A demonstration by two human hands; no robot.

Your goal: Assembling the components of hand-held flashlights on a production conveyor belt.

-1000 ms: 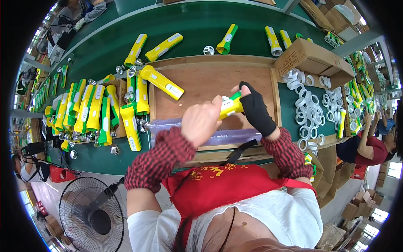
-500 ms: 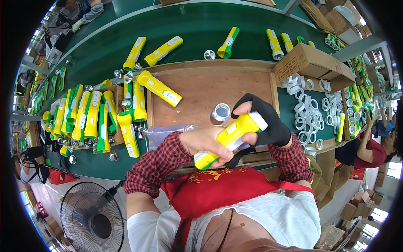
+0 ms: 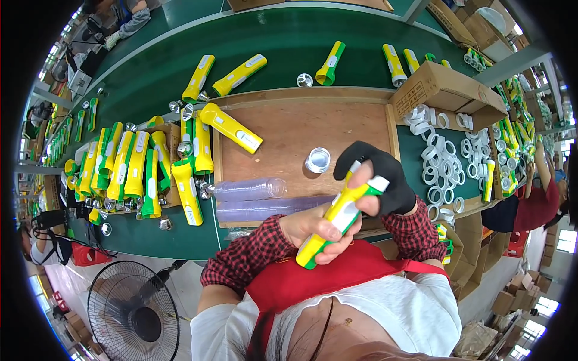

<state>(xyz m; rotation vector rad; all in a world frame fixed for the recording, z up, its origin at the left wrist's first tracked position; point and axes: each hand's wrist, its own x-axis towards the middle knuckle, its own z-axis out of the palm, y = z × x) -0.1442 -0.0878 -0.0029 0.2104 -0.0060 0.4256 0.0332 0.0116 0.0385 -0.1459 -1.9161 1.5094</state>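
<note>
Both my hands hold one yellow-and-green flashlight (image 3: 344,212), slanted in front of my red apron. My bare left hand (image 3: 316,231) wraps round its lower body. My right hand (image 3: 385,180), in a black glove with bare fingertips, grips the other end, where a white ring-like rim shows between the fingers. Beyond my hands a small clear round container (image 3: 318,160) stands on the wooden tray (image 3: 301,120). Another yellow flashlight (image 3: 232,128) lies across the tray's left edge. Two stacks of clear plastic cups or tubes (image 3: 250,189) lie along the tray's near side.
Several flashlights (image 3: 129,165) stand crowded at the left, with shiny reflectors (image 3: 165,224) around them. White rings (image 3: 442,168) are heaped at the right, beside a cardboard box (image 3: 439,90). A floor fan (image 3: 133,313) stands lower left. A co-worker's arm (image 3: 542,171) shows far right.
The held flashlight has come closer to my body and turned, so more green shows. My left forearm has shifted right and down, uncovering the clear plastic stacks on the tray.
</note>
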